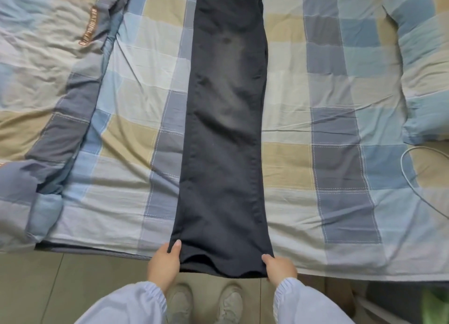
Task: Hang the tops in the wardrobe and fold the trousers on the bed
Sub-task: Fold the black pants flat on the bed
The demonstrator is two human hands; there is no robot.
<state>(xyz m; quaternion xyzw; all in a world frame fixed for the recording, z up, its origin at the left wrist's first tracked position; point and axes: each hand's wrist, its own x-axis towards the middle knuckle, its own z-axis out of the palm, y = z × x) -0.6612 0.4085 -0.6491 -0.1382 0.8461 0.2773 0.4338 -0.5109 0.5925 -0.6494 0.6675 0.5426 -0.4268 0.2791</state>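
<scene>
Both hands sit at the bottom centre of the frame, at the hem of the black trousers (226, 134). Left hand (164, 263) pinches the lower-left hem corner, thumb on top of the cloth, other fingers hidden underneath. Right hand (279, 267) grips the lower-right hem corner the same way, thumb laid on the fabric. Neither hand is free; each holds one corner.

Trousers lie flat, legs stacked one on the other, as a long narrow strip. Long axis runs straight up the frame: hem at the bottom by the hands, waistband at the top edge, partly cut off. Hem end just overhangs the near edge of the bed (340, 168). So the whole garment lies directly away from the grip, and both hands are equally near, one per corner.

Judgement: fold step is in hand; carrying the hem up the frame toward the waistband would halve the length, and the hands need to travel evenly or the strip skews.

Outward: checked duvet (48, 85) bunched at upper left, pillow (422, 63) at upper right, thin cable (408, 175) looping at right. Two pale shoes (206, 304) on the floor below the hem.
</scene>
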